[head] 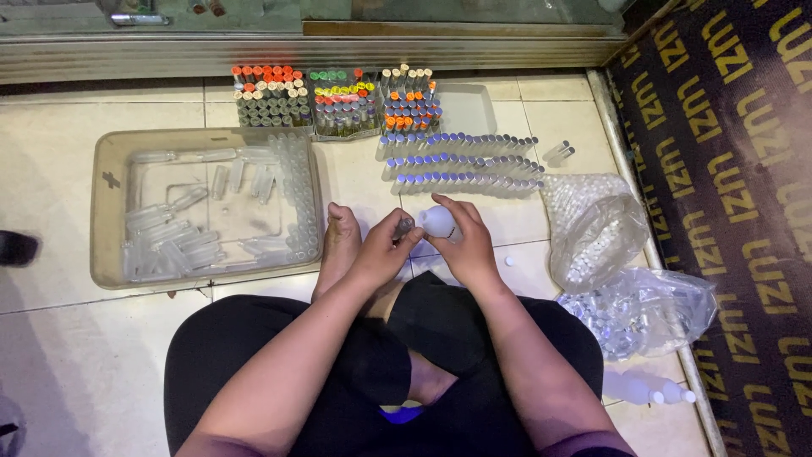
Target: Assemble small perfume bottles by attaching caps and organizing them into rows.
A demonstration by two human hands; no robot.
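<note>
Head view: a seated person works over a tiled floor; places are given from the clear plastic tray (106, 211).
Clear plastic tray: one, at far left, holding many loose clear vials, too many and too jumbled to count.
Capped vial blocks: three (338, 101), standing just beyond the tray's far right corner, with orange, white, green, yellow, red and blue caps.
Empty lid: one shallow clear lid (467, 108), right of those blocks.
Blue-capped rows: three rows of vials (461, 161) lying on the floor right of the tray.
Left hand (381, 254): just right of the tray's near corner, fingers closed around one small dark-tipped vial (403, 227).
Right hand (465, 241): right of the left hand, gripping one white squeeze bottle (438, 222), its tip turned toward the vial.
Loose vials: two (560, 152), beyond the rows' right end.
Plastic bags: two (592, 228), well right of the tray, full of small pieces.
White bottles: two (647, 391), lying nearest the person, far right.
</note>
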